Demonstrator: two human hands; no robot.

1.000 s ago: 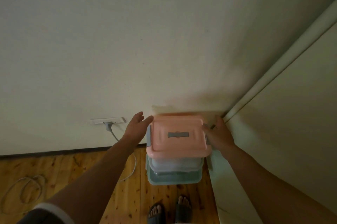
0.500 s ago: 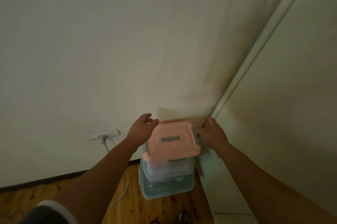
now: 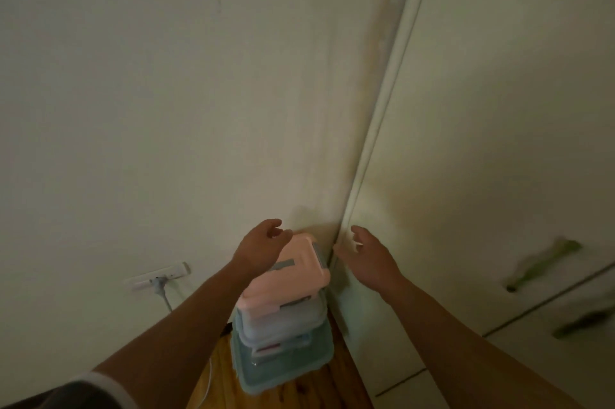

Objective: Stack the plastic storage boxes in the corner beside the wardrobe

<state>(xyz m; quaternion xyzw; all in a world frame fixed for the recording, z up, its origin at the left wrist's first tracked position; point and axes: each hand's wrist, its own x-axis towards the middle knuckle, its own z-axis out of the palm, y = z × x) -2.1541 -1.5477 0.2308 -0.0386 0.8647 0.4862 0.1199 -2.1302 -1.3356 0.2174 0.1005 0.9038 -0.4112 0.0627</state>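
Left hand [image 3: 263, 248] loose, empty, over pink-lidded box [image 3: 299, 272]; right hand [image 3: 369, 258] now off it, open, at its 3 o'clock. My stacking beside wardrobe [image 3: 466, 175] looks done.

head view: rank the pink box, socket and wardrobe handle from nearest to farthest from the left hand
1. The pink box, right beside the left hand, just below it.
2. The socket, low down on the hand's left.
3. The wardrobe handle, far off to the right, blurred.
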